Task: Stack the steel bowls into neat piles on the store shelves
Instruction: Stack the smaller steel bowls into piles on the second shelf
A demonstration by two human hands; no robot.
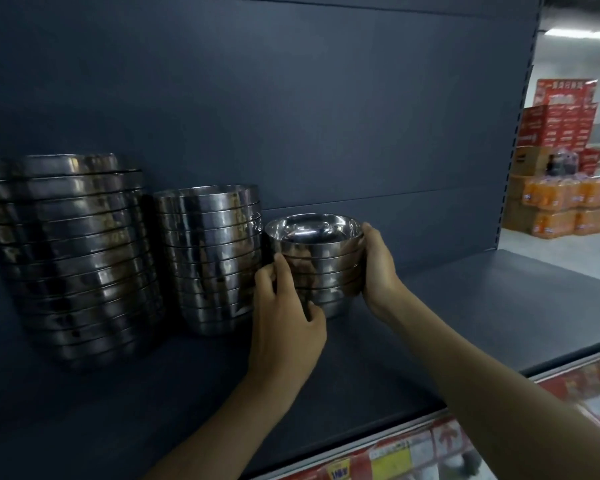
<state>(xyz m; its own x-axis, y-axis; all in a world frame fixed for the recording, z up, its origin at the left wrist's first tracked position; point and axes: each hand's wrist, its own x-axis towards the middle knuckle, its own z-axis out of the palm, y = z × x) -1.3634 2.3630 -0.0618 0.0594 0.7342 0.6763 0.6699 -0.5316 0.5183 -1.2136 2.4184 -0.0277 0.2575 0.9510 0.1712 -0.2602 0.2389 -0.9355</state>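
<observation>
A short pile of several small steel bowls point(321, 261) stands on the dark shelf point(482, 306), close to the back panel. My left hand point(286, 320) grips its left side with fingers curled round the lower bowls. My right hand point(378, 268) holds its right side, thumb up at the top rim. Just left of it stands a taller pile of medium steel bowls point(210, 258). A still taller and wider pile of large steel bowls point(73, 254) stands at the far left.
The shelf's dark back panel point(291, 116) rises behind the piles. Bare shelf surface extends to the right of the small pile. The shelf's front edge carries red and yellow price labels point(413, 452). Stacked cartons and orange drink packs point(561, 202) stand across the aisle at right.
</observation>
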